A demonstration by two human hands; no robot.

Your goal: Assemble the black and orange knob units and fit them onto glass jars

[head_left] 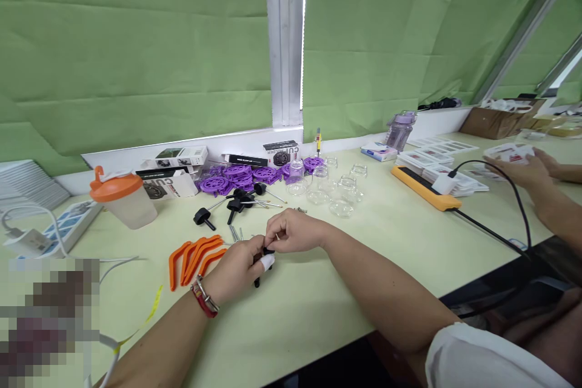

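Note:
My left hand (240, 267), with a white wrap on the thumb and bracelets at the wrist, is closed around a small black part (257, 283) whose dark end sticks out below the fingers. My right hand (295, 230) meets it at the fingertips, pinched at the top of that part; what lies between its fingers is hidden. Left of the hands are several orange angled handles (195, 259) and thin metal rods (234, 232). Beyond them is a pile of black knobs (235, 205), some with metal rods. A small spring (301, 210) lies just behind my right hand.
Purple spoked discs (240, 176) and clear jars (342, 208) stand farther back, near printed boxes (173, 185). An orange-lidded shaker (120, 197) is at left. On the right are an orange power strip (425, 188) with a cable, white cards (421, 160) and another person's hands (522, 168).

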